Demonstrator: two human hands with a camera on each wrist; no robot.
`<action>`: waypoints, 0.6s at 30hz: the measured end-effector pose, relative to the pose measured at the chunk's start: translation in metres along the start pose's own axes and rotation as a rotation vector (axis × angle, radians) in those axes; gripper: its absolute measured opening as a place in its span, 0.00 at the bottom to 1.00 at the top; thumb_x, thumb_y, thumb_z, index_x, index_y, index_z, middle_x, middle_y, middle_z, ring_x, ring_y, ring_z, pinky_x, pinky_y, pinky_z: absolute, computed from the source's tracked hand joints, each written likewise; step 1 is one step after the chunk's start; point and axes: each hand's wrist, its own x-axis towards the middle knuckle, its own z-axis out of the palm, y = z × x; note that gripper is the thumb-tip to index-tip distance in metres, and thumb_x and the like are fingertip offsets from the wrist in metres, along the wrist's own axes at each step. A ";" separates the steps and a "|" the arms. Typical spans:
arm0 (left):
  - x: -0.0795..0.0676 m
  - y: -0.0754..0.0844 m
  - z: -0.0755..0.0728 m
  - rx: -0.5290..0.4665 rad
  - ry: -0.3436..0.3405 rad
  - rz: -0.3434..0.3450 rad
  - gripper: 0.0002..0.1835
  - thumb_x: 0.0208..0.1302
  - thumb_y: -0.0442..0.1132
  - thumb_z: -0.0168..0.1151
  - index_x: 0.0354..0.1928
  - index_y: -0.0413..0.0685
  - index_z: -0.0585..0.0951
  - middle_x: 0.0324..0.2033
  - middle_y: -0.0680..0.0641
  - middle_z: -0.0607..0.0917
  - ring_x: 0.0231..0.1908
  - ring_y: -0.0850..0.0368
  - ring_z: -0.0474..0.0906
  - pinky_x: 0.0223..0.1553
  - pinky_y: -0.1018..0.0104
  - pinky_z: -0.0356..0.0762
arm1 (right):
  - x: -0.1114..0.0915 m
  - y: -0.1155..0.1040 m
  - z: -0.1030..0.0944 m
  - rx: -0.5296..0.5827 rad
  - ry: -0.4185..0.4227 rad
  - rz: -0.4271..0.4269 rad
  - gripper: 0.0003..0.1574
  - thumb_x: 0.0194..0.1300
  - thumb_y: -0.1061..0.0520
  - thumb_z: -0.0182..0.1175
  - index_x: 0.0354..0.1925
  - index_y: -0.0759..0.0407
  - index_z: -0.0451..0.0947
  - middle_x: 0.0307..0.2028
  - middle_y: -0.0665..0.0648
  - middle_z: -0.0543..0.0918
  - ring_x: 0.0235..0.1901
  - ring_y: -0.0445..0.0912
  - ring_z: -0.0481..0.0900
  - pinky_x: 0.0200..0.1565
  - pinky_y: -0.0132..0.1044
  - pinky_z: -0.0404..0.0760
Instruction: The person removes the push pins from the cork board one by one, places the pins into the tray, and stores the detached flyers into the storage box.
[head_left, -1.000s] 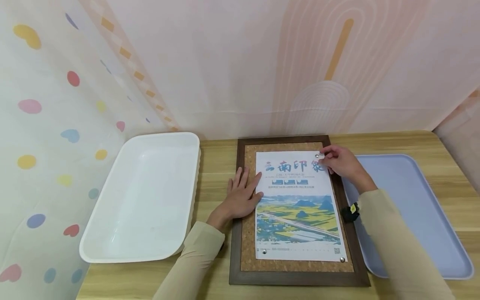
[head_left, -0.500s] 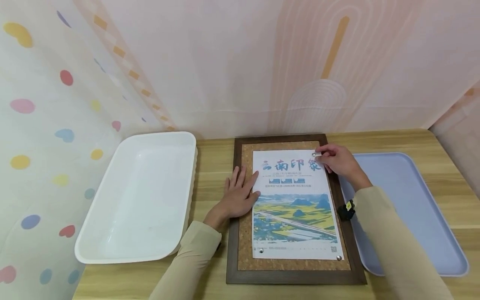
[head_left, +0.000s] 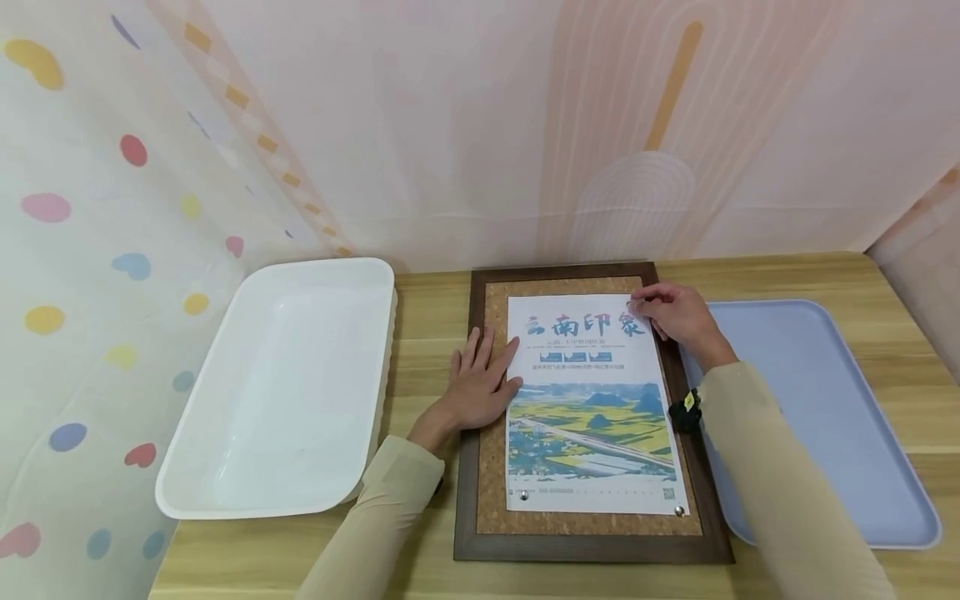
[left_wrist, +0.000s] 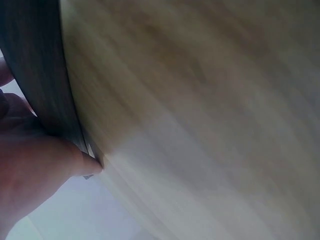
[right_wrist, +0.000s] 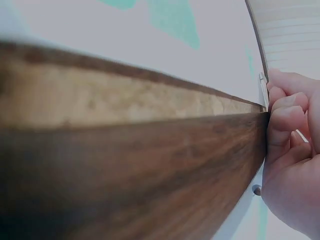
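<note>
A printed poster (head_left: 585, 429) with a landscape picture lies on a cork board (head_left: 495, 500) in a dark wood frame (head_left: 592, 550). Silver push pins stand in its lower corners, a left pin (head_left: 524, 495) and a right pin (head_left: 679, 511). My right hand (head_left: 678, 321) is at the poster's upper right corner, thumb and index finger pinching a silver push pin (right_wrist: 263, 89), mostly covered by the fingers in the head view. Fingers spread, my left hand (head_left: 480, 387) rests across the frame's left side, its thumb and index fingertips at the poster's left edge.
On the left of the wooden table (head_left: 427, 333) stands a deep white tray (head_left: 292, 383). A shallow blue tray (head_left: 817, 417) lies on the right, beside the frame and partly under the right forearm. A patterned curtain (head_left: 450, 125) hangs behind the table.
The head view has shifted slightly. The push pin at the upper right corner, plainly seen earlier, is now mostly covered by the right fingers. The left hand stays in place.
</note>
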 end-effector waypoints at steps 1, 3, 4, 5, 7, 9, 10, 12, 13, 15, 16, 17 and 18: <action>0.000 0.000 0.000 0.001 0.001 -0.001 0.35 0.78 0.55 0.40 0.80 0.57 0.45 0.77 0.41 0.30 0.75 0.43 0.18 0.70 0.34 0.25 | 0.000 0.000 0.000 -0.002 0.003 0.000 0.19 0.73 0.51 0.57 0.57 0.57 0.79 0.16 0.47 0.71 0.17 0.43 0.67 0.29 0.40 0.72; 0.000 0.000 0.000 -0.001 0.006 -0.002 0.35 0.78 0.55 0.40 0.80 0.57 0.45 0.77 0.41 0.30 0.75 0.43 0.18 0.70 0.33 0.26 | 0.001 0.000 0.001 -0.001 0.008 0.001 0.18 0.73 0.51 0.58 0.56 0.57 0.80 0.17 0.47 0.71 0.16 0.43 0.67 0.28 0.40 0.72; 0.000 0.000 0.000 -0.004 0.010 -0.001 0.35 0.78 0.55 0.41 0.80 0.57 0.46 0.77 0.40 0.30 0.75 0.43 0.18 0.70 0.33 0.26 | 0.001 0.000 0.002 0.000 0.010 0.000 0.18 0.73 0.50 0.58 0.56 0.56 0.80 0.16 0.47 0.71 0.16 0.43 0.67 0.28 0.40 0.72; 0.000 0.000 0.001 -0.007 0.012 -0.001 0.35 0.78 0.55 0.41 0.80 0.57 0.46 0.77 0.41 0.30 0.75 0.43 0.18 0.70 0.33 0.26 | 0.001 0.000 0.002 0.000 0.010 -0.001 0.18 0.73 0.50 0.58 0.55 0.56 0.80 0.16 0.47 0.71 0.16 0.43 0.66 0.27 0.40 0.71; 0.000 -0.001 0.002 -0.011 0.011 0.001 0.35 0.78 0.55 0.41 0.80 0.57 0.46 0.77 0.41 0.31 0.76 0.43 0.18 0.70 0.33 0.26 | 0.001 0.001 0.002 0.000 0.008 0.000 0.18 0.73 0.50 0.58 0.55 0.57 0.80 0.17 0.47 0.71 0.16 0.42 0.66 0.27 0.39 0.71; 0.000 -0.001 0.003 -0.013 0.009 0.003 0.35 0.78 0.55 0.41 0.80 0.57 0.46 0.77 0.40 0.31 0.75 0.43 0.18 0.70 0.33 0.26 | 0.001 0.002 0.003 -0.007 0.007 0.004 0.17 0.73 0.50 0.58 0.55 0.56 0.80 0.17 0.47 0.71 0.16 0.42 0.66 0.27 0.39 0.71; -0.001 -0.002 0.003 -0.013 0.007 0.004 0.35 0.78 0.55 0.41 0.80 0.57 0.45 0.77 0.40 0.30 0.75 0.43 0.18 0.70 0.33 0.26 | 0.001 0.002 0.003 -0.009 0.007 0.007 0.17 0.73 0.50 0.58 0.55 0.56 0.80 0.17 0.47 0.71 0.16 0.42 0.66 0.27 0.39 0.72; -0.001 -0.002 0.004 -0.012 0.007 0.004 0.35 0.78 0.54 0.41 0.80 0.57 0.46 0.77 0.40 0.31 0.75 0.43 0.18 0.70 0.33 0.26 | 0.001 0.002 0.004 -0.015 0.005 0.011 0.18 0.73 0.50 0.58 0.55 0.56 0.80 0.17 0.47 0.71 0.16 0.42 0.65 0.27 0.40 0.72; -0.001 -0.002 0.004 -0.012 0.006 0.003 0.35 0.78 0.55 0.41 0.80 0.57 0.45 0.77 0.40 0.31 0.75 0.43 0.18 0.70 0.33 0.26 | 0.001 0.002 0.004 -0.019 0.006 0.016 0.18 0.73 0.50 0.58 0.55 0.56 0.80 0.17 0.47 0.71 0.16 0.42 0.65 0.27 0.40 0.72; -0.002 -0.002 0.005 -0.011 0.007 0.002 0.35 0.78 0.55 0.41 0.80 0.57 0.45 0.77 0.40 0.31 0.75 0.43 0.18 0.70 0.33 0.25 | 0.001 0.002 0.005 -0.028 0.011 0.026 0.18 0.73 0.49 0.58 0.55 0.55 0.80 0.19 0.48 0.73 0.16 0.43 0.66 0.27 0.40 0.72; -0.002 -0.003 0.005 -0.011 0.007 0.002 0.35 0.78 0.55 0.41 0.80 0.57 0.45 0.77 0.40 0.31 0.75 0.43 0.17 0.70 0.33 0.25 | 0.000 0.002 0.005 -0.033 0.014 0.032 0.18 0.73 0.49 0.58 0.55 0.55 0.81 0.20 0.48 0.74 0.17 0.43 0.66 0.27 0.40 0.72; -0.002 -0.003 0.005 -0.009 0.006 0.002 0.35 0.78 0.55 0.40 0.80 0.57 0.45 0.77 0.40 0.30 0.75 0.44 0.17 0.70 0.33 0.25 | 0.000 0.002 0.005 -0.037 0.017 0.038 0.18 0.73 0.48 0.58 0.55 0.54 0.81 0.22 0.49 0.74 0.17 0.43 0.66 0.28 0.40 0.72; -0.002 -0.003 0.006 -0.008 0.004 0.002 0.35 0.78 0.55 0.40 0.80 0.57 0.45 0.77 0.41 0.30 0.75 0.44 0.17 0.70 0.33 0.25 | 0.000 0.003 0.005 -0.041 0.018 0.043 0.18 0.73 0.48 0.58 0.55 0.54 0.81 0.23 0.49 0.75 0.18 0.44 0.67 0.28 0.40 0.72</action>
